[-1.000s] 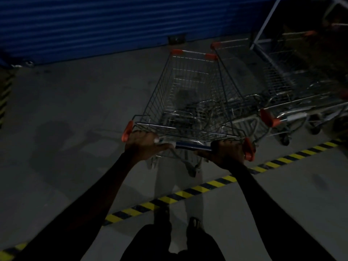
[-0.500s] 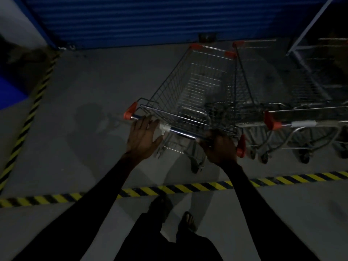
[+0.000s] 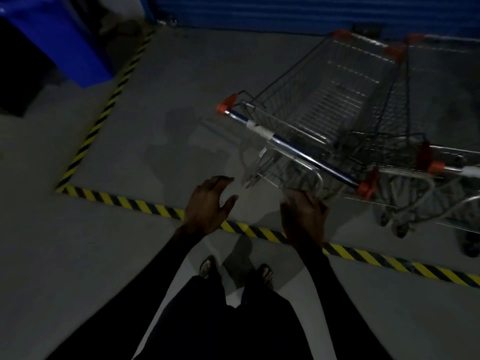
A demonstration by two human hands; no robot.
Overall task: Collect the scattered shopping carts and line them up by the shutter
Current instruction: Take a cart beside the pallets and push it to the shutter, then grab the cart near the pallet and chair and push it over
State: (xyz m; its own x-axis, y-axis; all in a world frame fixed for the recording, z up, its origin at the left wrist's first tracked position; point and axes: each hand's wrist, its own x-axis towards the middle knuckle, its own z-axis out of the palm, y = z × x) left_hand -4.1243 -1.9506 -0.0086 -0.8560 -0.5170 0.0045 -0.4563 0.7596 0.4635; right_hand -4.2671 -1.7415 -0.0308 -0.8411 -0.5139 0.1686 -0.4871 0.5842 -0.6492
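A wire shopping cart [image 3: 335,100] with orange corner caps and a blue handle bar [image 3: 293,149] stands in front of the blue shutter [image 3: 285,9]. A second cart [image 3: 441,162] is right beside it on the right, its basket touching. My left hand [image 3: 207,203] hovers below the cart with fingers spread and holds nothing. My right hand [image 3: 304,216] hangs just below the handle bar, fingers loosely curled, apart from the bar. Both hands sit over the striped floor tape.
Yellow-and-black tape [image 3: 259,232] runs across the grey floor, and a second strip [image 3: 104,113] runs up the left side. A blue bin [image 3: 59,35] stands at the upper left. My sandalled feet [image 3: 236,271] are just behind the tape.
Both hands have let go of the cart's handle bar and pulled back toward me. The view has swung left, so the carts now lie at the right.
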